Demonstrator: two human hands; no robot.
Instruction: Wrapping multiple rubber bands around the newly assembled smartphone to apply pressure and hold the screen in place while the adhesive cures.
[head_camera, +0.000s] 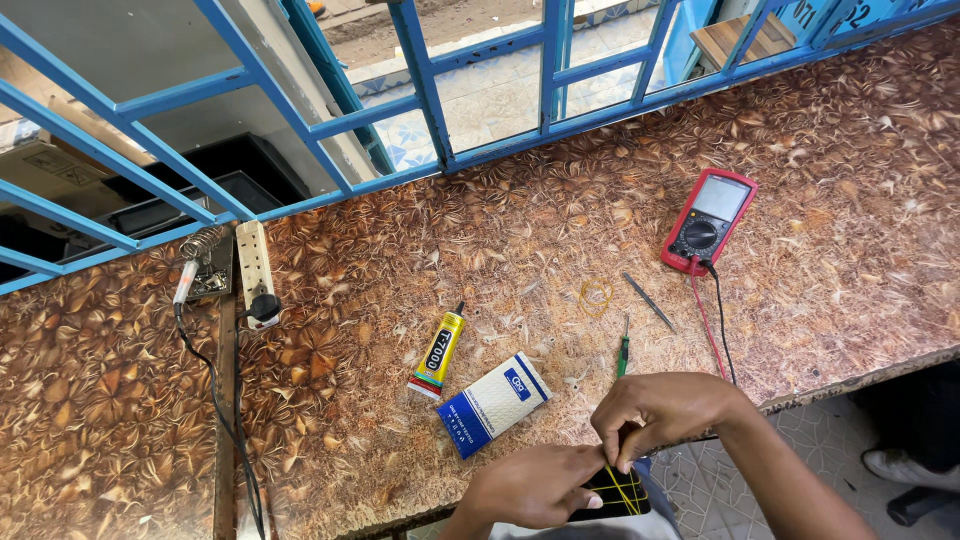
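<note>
Left hand (535, 487) and right hand (655, 410) cover most of the dark flat object (612, 497); we can't tell its kind. Bottom edge cuts the left wrist. Soldering iron (190, 268) cable (222, 420) runs off frame. Green tool (622, 352) tip too small to identify.

Two bare hands and forearms reach in from the bottom edge of the head view. The left hand (535, 487) and the right hand (655, 410) wear no gloves, rings or watch. Both forearms are uncovered, with no sleeve in view. Fingernails are short and plain.
</note>
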